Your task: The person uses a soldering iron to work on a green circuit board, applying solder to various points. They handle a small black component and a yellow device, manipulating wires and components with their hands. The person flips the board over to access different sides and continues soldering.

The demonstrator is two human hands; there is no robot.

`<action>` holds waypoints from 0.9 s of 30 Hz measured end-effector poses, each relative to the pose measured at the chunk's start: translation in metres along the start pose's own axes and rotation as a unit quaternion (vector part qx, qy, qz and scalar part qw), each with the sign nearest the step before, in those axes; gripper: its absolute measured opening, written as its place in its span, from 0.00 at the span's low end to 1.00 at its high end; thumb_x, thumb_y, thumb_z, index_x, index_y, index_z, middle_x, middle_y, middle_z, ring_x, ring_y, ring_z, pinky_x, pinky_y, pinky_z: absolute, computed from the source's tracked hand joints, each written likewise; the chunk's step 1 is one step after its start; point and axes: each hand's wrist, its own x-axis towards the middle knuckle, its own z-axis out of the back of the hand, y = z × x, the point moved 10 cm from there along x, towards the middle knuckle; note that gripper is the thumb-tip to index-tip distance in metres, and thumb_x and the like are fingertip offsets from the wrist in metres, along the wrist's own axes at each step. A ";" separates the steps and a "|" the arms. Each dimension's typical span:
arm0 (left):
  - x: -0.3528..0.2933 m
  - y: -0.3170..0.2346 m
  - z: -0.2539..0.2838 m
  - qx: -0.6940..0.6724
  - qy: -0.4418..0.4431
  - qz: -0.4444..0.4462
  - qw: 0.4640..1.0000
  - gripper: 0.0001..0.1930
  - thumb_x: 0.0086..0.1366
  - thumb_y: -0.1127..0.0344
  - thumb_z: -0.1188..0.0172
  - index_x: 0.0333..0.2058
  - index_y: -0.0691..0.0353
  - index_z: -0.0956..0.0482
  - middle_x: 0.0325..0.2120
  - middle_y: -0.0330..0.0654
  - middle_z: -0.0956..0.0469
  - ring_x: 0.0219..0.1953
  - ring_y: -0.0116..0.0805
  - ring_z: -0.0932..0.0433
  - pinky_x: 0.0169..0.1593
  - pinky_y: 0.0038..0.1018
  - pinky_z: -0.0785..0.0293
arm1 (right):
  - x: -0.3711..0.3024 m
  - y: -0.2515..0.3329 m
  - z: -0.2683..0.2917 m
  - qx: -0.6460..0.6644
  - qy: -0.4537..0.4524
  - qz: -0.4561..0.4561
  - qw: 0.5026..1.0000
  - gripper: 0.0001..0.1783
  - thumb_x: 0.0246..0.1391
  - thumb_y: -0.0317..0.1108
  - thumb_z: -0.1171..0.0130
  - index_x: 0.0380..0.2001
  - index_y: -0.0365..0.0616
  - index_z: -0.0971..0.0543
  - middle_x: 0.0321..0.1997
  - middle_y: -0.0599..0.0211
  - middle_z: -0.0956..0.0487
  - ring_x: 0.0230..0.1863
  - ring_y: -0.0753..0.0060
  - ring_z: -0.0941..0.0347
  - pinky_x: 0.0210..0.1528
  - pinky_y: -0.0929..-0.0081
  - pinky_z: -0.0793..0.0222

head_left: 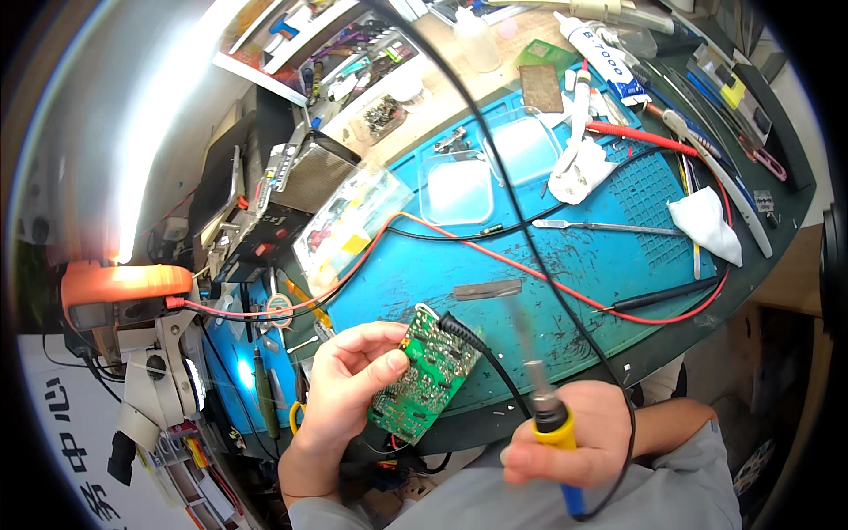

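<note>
My left hand [349,375] pinches a green circuit board [422,389] by its left edge, thumb on top, and holds it tilted above the front of the bench. Many solder joints cover the board's visible side. A black cable [495,362] with a thick strain relief crosses the board's upper right part. To the right, my right hand [583,437] grips a soldering iron [555,426] by its yellow and blue handle. Its metal shaft points up and away, and the tip is blurred. The iron is apart from the board.
A blue work mat [424,269] carries a flat dark bar [488,290], a metal spatula [609,227], a black test probe [662,293] and clear plastic boxes [455,190]. An orange multimeter [124,283] trails red and black leads across it. A black cord [503,168] hangs across the view.
</note>
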 end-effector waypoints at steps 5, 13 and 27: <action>-0.003 -0.007 -0.009 -0.023 0.007 -0.048 0.999 0.16 0.67 0.76 0.35 0.53 0.70 0.23 0.47 0.46 0.17 0.49 0.31 0.18 0.55 0.28 0.22 | 0.034 0.022 -0.001 -0.160 -0.021 0.041 0.986 0.18 0.55 0.30 0.36 0.50 0.49 0.20 0.44 0.50 0.15 0.30 0.66 0.19 0.22 0.75 0.29; -0.013 -0.015 -0.034 0.057 0.066 -0.072 0.994 0.14 0.68 0.75 0.36 0.52 0.68 0.20 0.44 0.41 0.18 0.48 0.29 0.20 0.53 0.26 0.23 | 0.033 0.010 0.007 -0.243 -0.079 0.045 0.966 0.21 0.53 0.32 0.34 0.53 0.54 0.20 0.54 0.47 0.17 0.49 0.55 0.19 0.45 0.68 0.22; -0.001 -0.001 -0.047 0.231 0.229 0.006 0.946 0.14 0.64 0.69 0.31 0.47 0.66 0.16 0.44 0.41 0.18 0.42 0.27 0.20 0.45 0.25 0.21 | 0.020 -0.018 -0.015 -0.092 0.096 -0.049 0.990 0.36 0.46 0.38 0.22 0.56 0.41 0.27 0.57 0.37 0.22 0.48 0.48 0.18 0.47 0.63 0.19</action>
